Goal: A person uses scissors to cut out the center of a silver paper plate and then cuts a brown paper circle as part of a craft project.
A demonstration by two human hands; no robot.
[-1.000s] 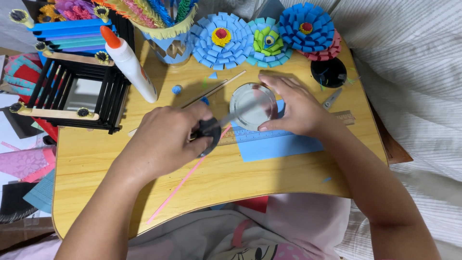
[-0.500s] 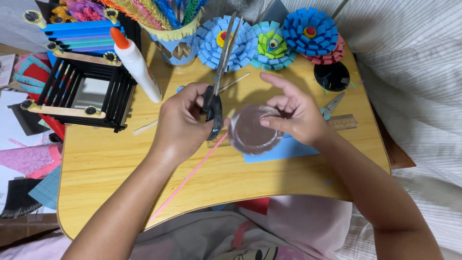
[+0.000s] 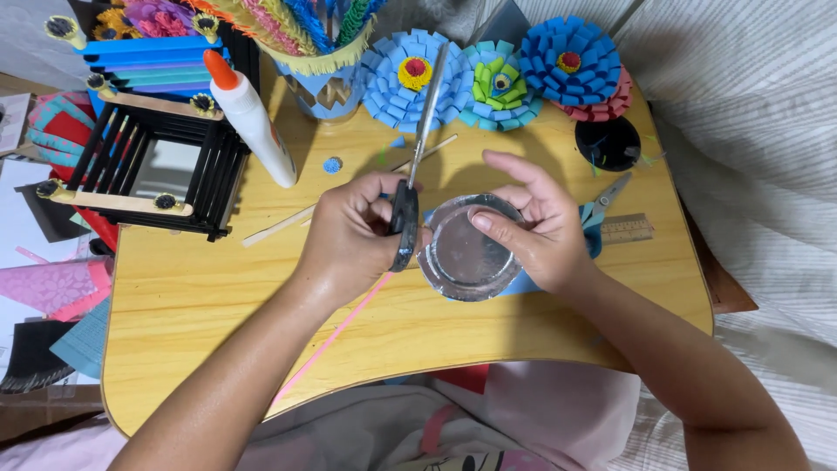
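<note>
Scissors (image 3: 407,209) are up now, swung from lying flat a second ago to pointing at twelve o'clock, blades closed toward the blue paper flowers (image 3: 417,78). The left hand (image 3: 353,235) has its fingers clamped round the black handles, right at nine o'clock of the round mirror (image 3: 469,253). That shiny disc has slid nearer the table's (image 3: 218,305) middle, and the right hand (image 3: 536,227) pinches its rim, thumb and fingertips closed on it, blue paper (image 3: 523,281) under it. Farther out at eleven o'clock, the glue bottle (image 3: 251,118) leans beside the black stick frame (image 3: 148,170).
</note>
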